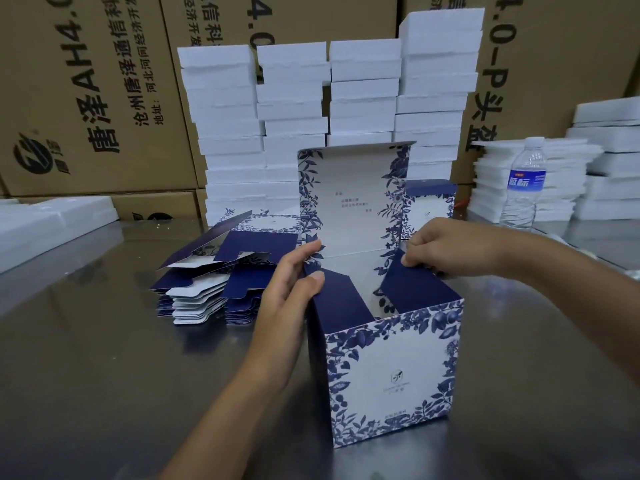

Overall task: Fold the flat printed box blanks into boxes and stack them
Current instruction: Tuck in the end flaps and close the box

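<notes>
Brown cartons (86,98) stand at the back, at about 10 o'clock. A pile of flat blanks (207,282) lies on the shiny surface (104,375), at 9 o'clock from the box and near it. The top ones lift up a little.

The left hand (291,289) comes next. Its thumb sits on top of the left flap (339,296) and its fingers curl round the edge of it, so it grips that dark blue flap.

The box (391,368) stands upright on the surface, just right of the middle. It is white with blue leaves. Its top is open, and the lid (349,199) sticks straight up at 12 o'clock.

Tall stacks of white foam (329,98) rise behind the lid. One more folded box (429,202) peeks out at 1 o'clock.

The right hand (457,247) pinches the top edge of the right flap (415,285) – this flap leans down into the box.

A water bottle (523,185) stands at 2 o'clock, well apart from the box, in front of more white foam.
</notes>
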{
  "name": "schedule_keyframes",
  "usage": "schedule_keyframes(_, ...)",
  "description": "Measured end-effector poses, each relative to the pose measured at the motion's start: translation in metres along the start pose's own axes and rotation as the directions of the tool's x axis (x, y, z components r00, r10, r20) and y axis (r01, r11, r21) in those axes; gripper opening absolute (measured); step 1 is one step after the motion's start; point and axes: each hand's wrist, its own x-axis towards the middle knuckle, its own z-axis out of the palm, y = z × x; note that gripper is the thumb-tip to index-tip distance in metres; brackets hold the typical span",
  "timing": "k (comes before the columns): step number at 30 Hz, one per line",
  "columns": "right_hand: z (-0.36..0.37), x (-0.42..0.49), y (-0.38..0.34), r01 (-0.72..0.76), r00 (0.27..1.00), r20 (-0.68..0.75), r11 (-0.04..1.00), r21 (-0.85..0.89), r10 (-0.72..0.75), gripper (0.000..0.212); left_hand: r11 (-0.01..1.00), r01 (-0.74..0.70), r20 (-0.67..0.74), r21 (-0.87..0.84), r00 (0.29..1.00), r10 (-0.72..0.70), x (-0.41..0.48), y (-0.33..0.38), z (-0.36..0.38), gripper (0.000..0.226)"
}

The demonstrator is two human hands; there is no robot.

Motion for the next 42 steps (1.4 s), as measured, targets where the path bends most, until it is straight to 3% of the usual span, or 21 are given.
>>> schedule_keyframes(6, -0.002, 0.003, 0.002, -0.014, 1.000, 0.007, 0.999, 0.047, 0.013, 0.029, 1.000, 0.008, 0.028, 0.003, 1.000, -0.008, -0.001, 0.001, 0.001, 0.033)
schedule_keyframes(14, 0.009, 0.007, 0.013, -0.026, 1.000, -0.007, 0.960, 0.278, 0.029, 0.037, 1.000, 0.025, 0.032, 0.001, 0.999, -0.025, -0.002, 0.003, 0.002, 0.035)
schedule_keyframes(20, 0.016, 0.004, 0.018, 0.133, 0.978, -0.179, 0.983, 0.124, -0.109, 0.031, 0.998, -0.047, -0.057, 0.031, 0.997, 0.049, -0.004, 0.004, 0.009, 0.027)
schedule_keyframes(24, 0.028, 0.000, 0.025, 0.234, 0.948, -0.303, 0.852, 0.469, -0.094, 0.017, 0.999, -0.036, -0.107, -0.023, 0.994, 0.033, -0.004, 0.007, 0.012, 0.035)
schedule_keyframes(28, 0.042, -0.003, 0.020, 0.286, 0.917, -0.398, 0.746, 0.602, -0.031, 0.026, 0.996, -0.083, -0.108, 0.026, 0.991, 0.085, -0.003, 0.005, 0.012, 0.026)
schedule_keyframes(32, 0.052, -0.006, 0.021, 0.241, 0.922, -0.375, 0.616, 0.750, 0.096, 0.014, 0.997, -0.069, -0.135, 0.022, 0.988, 0.071, 0.000, 0.003, 0.011, 0.018)
schedule_keyframes(37, 0.062, -0.008, 0.023, 0.325, 0.882, -0.454, 0.540, 0.777, 0.122, 0.014, 0.998, -0.049, -0.148, 0.038, 0.988, 0.054, 0.002, 0.002, 0.011, 0.027)
schedule_keyframes(42, 0.065, -0.007, 0.026, 0.375, 0.864, -0.502, 0.604, 0.703, 0.048, 0.020, 0.997, -0.060, -0.150, 0.038, 0.987, 0.065, 0.002, 0.002, 0.012, 0.015)
